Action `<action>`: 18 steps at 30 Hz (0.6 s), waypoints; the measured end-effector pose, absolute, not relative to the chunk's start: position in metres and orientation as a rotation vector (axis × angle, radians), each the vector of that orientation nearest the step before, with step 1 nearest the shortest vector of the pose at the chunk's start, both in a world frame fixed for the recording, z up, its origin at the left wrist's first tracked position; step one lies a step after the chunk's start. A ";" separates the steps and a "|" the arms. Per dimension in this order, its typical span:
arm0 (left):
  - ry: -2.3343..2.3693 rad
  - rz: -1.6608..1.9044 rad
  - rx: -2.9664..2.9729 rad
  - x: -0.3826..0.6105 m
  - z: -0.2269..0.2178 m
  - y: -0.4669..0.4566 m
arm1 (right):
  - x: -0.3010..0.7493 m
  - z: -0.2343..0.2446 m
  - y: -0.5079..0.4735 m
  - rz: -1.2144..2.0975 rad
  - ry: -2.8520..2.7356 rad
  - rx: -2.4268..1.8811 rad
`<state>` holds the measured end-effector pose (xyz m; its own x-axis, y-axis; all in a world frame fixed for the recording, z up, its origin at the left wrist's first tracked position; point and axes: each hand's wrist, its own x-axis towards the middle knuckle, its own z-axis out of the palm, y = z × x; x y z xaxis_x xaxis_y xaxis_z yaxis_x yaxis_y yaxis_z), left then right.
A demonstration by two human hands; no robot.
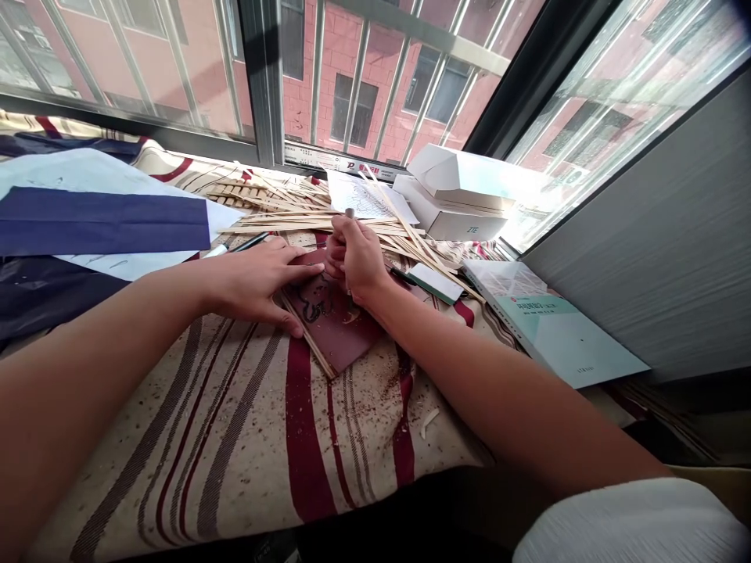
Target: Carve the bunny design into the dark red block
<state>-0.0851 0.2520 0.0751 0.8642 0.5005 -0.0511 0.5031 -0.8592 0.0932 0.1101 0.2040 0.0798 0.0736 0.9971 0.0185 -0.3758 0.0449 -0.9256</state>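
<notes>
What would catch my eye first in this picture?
The pile of thin wooden strips heaped on the striped cloth beneath the barred window stands out first. Just in front, the right hand grips a small tool, while the left hand lies spread on a dark sheet of sandpaper. Wood shavings speckle the cloth.

Left hand [252,281] pins sandpaper [334,324] beside the clenched right hand [355,258].

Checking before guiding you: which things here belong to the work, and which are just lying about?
In use:
left hand flat on dark brown abrasive sheet
right hand gripping small grey-tipped tool
pale thin wooden strips

Lying about:
white ZTE cardboard box
pale teal booklet
navy-and-white paper sheets
</notes>
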 end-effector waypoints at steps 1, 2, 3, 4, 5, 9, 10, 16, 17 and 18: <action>0.794 -0.030 2.929 -0.085 0.075 0.252 | 0.103 0.082 0.199 1.352 -0.858 -0.924; 0.800 -0.023 2.925 -0.086 0.074 0.252 | 0.097 0.084 0.195 1.401 -0.838 -0.927; 0.807 -0.015 2.920 -0.087 0.073 0.253 | 0.093 0.086 0.191 1.420 -0.833 -0.910; 0.811 -0.008 2.913 -0.089 0.072 0.255 | 0.091 0.088 0.189 1.442 -0.825 -0.901; 0.807 -0.005 2.905 -0.092 0.070 0.257 | 0.093 0.090 0.188 1.488 -0.794 -0.910; 0.748 -0.015 2.859 -0.103 0.067 0.268 | 0.124 0.102 0.189 1.479 -0.666 -0.877; 0.752 -0.025 2.851 -0.105 0.067 0.269 | 0.133 0.105 0.190 1.459 -0.694 -0.854; 0.782 -0.095 2.877 -0.105 0.070 0.267 | 0.142 0.103 0.193 1.331 -0.875 -0.886; 0.783 -0.092 2.892 -0.105 0.069 0.266 | 0.140 0.101 0.194 1.301 -0.900 -0.892; 0.787 -0.085 2.906 -0.105 0.068 0.265 | 0.139 0.099 0.195 1.270 -0.918 -0.894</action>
